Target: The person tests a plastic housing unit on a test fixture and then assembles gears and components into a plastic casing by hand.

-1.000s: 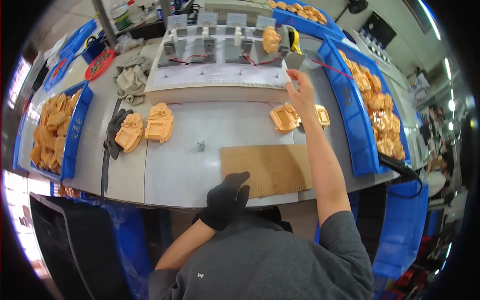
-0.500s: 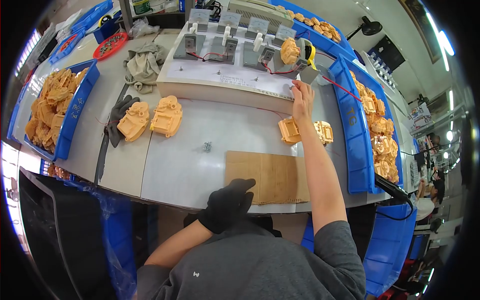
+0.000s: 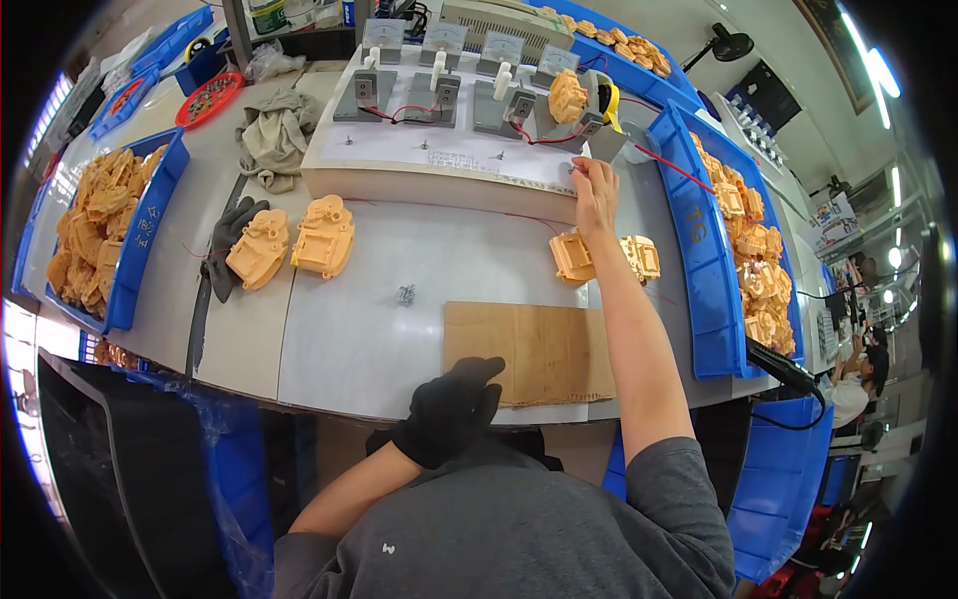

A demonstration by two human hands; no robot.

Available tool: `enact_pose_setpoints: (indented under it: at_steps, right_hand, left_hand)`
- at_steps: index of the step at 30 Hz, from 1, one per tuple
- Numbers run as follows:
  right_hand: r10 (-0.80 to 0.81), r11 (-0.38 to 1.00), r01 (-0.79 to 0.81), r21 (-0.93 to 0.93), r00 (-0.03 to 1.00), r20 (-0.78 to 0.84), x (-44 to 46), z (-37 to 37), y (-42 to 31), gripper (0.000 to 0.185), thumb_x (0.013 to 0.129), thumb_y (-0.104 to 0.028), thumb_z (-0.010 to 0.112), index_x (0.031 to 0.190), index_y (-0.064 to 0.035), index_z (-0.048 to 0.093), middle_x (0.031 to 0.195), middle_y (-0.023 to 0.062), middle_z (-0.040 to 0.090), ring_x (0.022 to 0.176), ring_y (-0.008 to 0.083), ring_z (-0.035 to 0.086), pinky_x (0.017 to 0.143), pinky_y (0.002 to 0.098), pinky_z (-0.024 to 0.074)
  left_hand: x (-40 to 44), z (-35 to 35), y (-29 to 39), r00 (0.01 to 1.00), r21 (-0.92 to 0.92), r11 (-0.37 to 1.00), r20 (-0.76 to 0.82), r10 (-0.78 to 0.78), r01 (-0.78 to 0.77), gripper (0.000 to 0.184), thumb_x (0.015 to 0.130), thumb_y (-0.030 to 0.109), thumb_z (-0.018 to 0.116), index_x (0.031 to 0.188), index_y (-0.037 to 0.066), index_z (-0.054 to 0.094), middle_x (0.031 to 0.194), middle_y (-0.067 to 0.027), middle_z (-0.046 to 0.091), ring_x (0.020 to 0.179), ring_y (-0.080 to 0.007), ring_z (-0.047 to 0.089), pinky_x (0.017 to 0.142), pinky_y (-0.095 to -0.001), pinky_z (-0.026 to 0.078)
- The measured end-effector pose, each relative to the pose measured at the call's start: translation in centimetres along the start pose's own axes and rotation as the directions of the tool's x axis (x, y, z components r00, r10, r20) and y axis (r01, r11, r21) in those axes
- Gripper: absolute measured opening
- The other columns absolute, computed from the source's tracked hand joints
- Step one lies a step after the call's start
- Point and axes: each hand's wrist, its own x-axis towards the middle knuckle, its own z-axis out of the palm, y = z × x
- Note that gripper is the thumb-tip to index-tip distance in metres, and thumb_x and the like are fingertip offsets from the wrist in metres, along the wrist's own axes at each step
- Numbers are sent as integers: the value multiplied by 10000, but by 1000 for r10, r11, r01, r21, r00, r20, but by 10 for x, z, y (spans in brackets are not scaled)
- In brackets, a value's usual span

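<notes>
The right hand (image 3: 596, 200), bare, reaches to the near right corner of the white-topped test box (image 3: 439, 190); its fingers are bunched narrow there, and I cannot tell whether they grip anything. The left hand (image 3: 451, 411), in a black glove, sits at the near edge of the counter (image 3: 349, 349), index finger and thumb apart, overlapping the near left corner of a cardboard sheet (image 3: 529, 344). On the test box's far right, an orange plastic housing (image 3: 568, 97) sits on the rightmost fixture, beyond the right hand. Two more orange housings (image 3: 323, 237) lie left of centre, the left one against a dark glove (image 3: 226, 250); another pair (image 3: 640, 258) flanks the right forearm. Small screws (image 3: 406, 295) lie left of the cardboard. Blue bins of orange parts stand at left (image 3: 150, 240) and right (image 3: 699, 240).
</notes>
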Motion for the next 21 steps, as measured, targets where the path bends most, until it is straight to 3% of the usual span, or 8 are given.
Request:
enact_pose_setpoints:
  at_steps: [21]
  right_hand:
    - [38, 999, -39, 17, 999, 35, -1, -4, -8, 318, 821, -324, 514, 1059, -140, 616, 1118, 43, 546, 1074, 272, 444, 938, 394, 323]
  left_hand:
    - [1, 1, 1, 1000, 41, 999, 8, 21, -22, 288, 789, 48, 623, 1070, 49, 562, 913, -142, 623, 654, -299, 639, 532, -341, 503]
